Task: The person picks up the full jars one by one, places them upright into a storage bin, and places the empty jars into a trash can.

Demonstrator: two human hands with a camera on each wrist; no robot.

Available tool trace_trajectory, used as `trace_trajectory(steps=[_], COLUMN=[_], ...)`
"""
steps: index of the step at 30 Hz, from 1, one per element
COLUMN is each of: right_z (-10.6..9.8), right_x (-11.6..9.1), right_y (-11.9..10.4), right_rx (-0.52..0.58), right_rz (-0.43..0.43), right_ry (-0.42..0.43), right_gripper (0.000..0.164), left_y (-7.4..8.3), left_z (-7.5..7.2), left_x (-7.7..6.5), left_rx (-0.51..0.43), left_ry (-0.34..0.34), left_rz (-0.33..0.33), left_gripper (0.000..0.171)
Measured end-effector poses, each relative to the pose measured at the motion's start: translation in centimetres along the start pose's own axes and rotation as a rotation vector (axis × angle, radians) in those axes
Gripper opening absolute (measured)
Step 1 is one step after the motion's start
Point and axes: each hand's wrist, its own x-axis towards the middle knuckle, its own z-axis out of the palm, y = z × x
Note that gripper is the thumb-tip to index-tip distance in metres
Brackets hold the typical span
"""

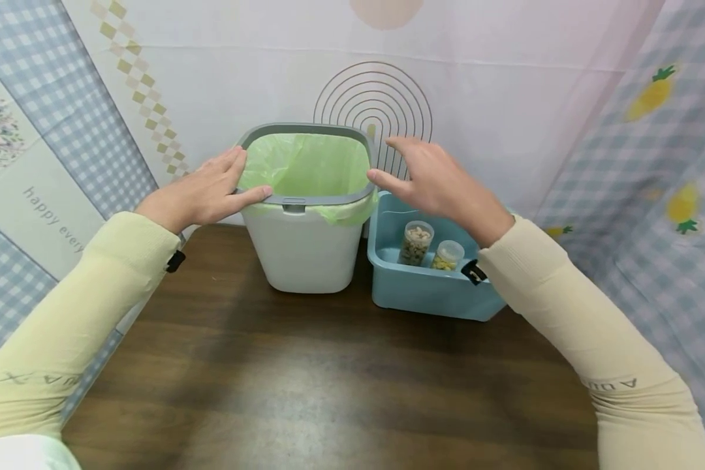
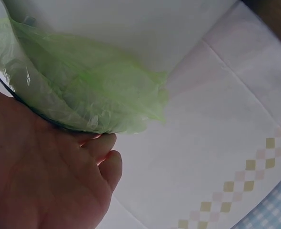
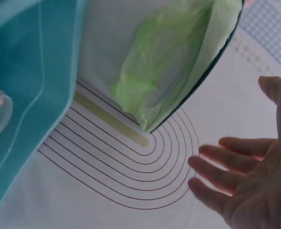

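Note:
A white trash bin (image 1: 305, 254) with a grey rim frame (image 1: 329, 200) stands upright on the table, lined with a green plastic bag (image 1: 329, 163). My left hand (image 1: 202, 189) rests on the left side of the rim, its thumb along the front corner and its fingers fairly straight. In the left wrist view, loose bag edge (image 2: 97, 86) hangs outside below the rim. To the right, my right hand (image 1: 429, 176) hovers with fingers extended and holds nothing. The right wrist view shows those spread fingers apart from the rim, with bag overhang (image 3: 140, 86) on that side too.
Close against the bin's right side stands a blue tub (image 1: 429, 294). Inside it are a taller clear jar (image 1: 416, 245) of small pale and dark pieces and a shorter jar (image 1: 448, 256) with yellow contents. A printed cloth (image 1: 241, 78) hangs behind the dark wooden table (image 1: 329, 378).

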Motion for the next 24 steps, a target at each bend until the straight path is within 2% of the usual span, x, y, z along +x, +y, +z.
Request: trace_trajectory(steps=[6,12,19,24], right_z=[0.3,0.8,1.6,2.6], right_x=[-2.9,-5.9,-8.3,-9.6], right_y=[1.1,2.7,5.1,6.8], right_rx=[-0.060,-0.092,-0.124,-0.134], right_rz=[0.061,0.081,0.113,0.152], right_ry=[-0.072,-0.107,-0.129,-0.152], right_gripper=[0.091,0.094,0.097,0.099], left_y=[-0.3,-0.9,-2.6,-3.9], left_z=[0.2,0.4,0.8,2.0], left_x=[0.3,0.1,-1.9,-3.5], left_rx=[-0.044,-0.078,-0.059,-0.024], left_ry=[0.027,0.074,0.117,0.131], left_rz=[-0.007,-0.001,-0.017,-0.044], left_gripper=[0.108,0.108,0.106,0.109])
